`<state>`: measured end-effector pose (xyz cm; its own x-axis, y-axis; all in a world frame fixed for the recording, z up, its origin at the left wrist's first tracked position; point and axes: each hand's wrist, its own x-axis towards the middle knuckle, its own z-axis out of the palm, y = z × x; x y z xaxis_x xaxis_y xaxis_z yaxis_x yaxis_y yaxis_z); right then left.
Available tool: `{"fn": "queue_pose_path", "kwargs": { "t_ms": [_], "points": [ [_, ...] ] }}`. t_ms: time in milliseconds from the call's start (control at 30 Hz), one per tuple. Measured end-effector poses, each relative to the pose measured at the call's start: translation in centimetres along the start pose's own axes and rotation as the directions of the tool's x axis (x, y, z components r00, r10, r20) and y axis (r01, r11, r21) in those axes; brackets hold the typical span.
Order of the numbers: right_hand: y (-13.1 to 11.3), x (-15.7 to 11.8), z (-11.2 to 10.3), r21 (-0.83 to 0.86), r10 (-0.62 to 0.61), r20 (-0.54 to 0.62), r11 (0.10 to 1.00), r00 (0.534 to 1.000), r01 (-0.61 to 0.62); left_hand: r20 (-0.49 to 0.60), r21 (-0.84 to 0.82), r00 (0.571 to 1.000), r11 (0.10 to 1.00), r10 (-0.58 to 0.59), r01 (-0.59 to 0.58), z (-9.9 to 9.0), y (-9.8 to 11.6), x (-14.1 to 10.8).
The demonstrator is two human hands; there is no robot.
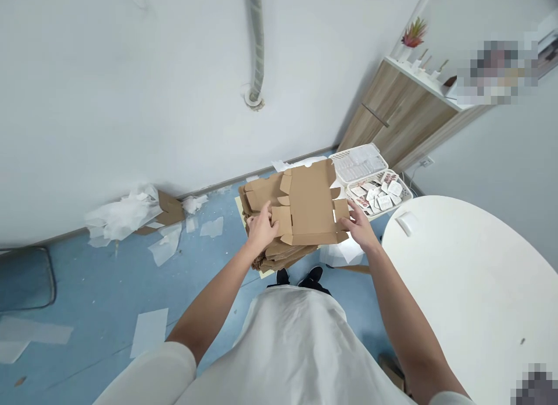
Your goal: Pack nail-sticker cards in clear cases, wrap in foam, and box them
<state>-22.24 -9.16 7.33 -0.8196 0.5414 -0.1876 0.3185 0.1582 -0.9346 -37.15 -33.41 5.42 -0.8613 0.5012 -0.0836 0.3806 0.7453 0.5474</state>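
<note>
An unfolded flat cardboard box blank [311, 204] is held level in front of me, above a stack of more flattened brown cardboard [279, 257]. My left hand [262, 226] pinches its left flap between thumb and fingers. On the opposite side, my right hand [360, 225] grips the right flap near the lower corner. The blank's side tabs stand partly bent. Part of the stack is hidden beneath the blank.
Two white baskets, one with clear packets [360, 162] and one with small labelled packets [383, 203], sit beyond my right hand. A round white table [471, 277] is at right. Plastic scraps [126, 213] and an open carton [170, 210] lie by the wall; a chair [50, 280] stands far left.
</note>
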Motion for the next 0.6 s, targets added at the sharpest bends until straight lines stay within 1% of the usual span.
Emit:
{"fn": "queue_pose_path", "kwargs": {
  "t_ms": [100,167,233,333,400,467,600],
  "points": [
    [1.0,-0.6,-0.7,-0.236,-0.033,-0.170,0.972,0.985,-0.009,-0.031,-0.141,0.993,0.983,0.113,-0.116,0.0,1.3,0.4],
    [1.5,-1.2,-1.2,-0.367,-0.056,-0.244,0.929,0.968,-0.039,-0.036,-0.209,0.985,0.963,0.168,-0.172,0.2,2.8,0.5],
    [2.0,-2.0,-2.1,-0.439,-0.055,-0.294,0.895,0.954,-0.083,-0.030,-0.245,0.979,0.948,0.203,-0.204,0.7,4.6,0.4],
    [2.7,-3.8,-4.2,-0.449,-0.011,-0.366,0.878,0.931,-0.166,-0.005,-0.279,0.968,0.930,0.249,-0.241,1.9,7.3,0.1],
    [3.4,-5.2,-6.1,-0.417,0.045,-0.433,0.875,0.900,-0.244,0.021,-0.323,0.955,0.906,0.295,-0.273,3.1,9.2,0.0],
    [4.2,-6.9,-8.2,-0.376,0.101,-0.518,0.865,0.849,-0.332,0.047,-0.387,0.937,0.871,0.345,-0.301,4.6,11.3,-0.3],
    [6.2,-10.5,-12.9,-0.287,0.178,-0.666,0.835,0.724,-0.469,0.111,-0.463,0.902,0.825,0.418,-0.325,8.5,16.2,-1.3]
  ]
}}
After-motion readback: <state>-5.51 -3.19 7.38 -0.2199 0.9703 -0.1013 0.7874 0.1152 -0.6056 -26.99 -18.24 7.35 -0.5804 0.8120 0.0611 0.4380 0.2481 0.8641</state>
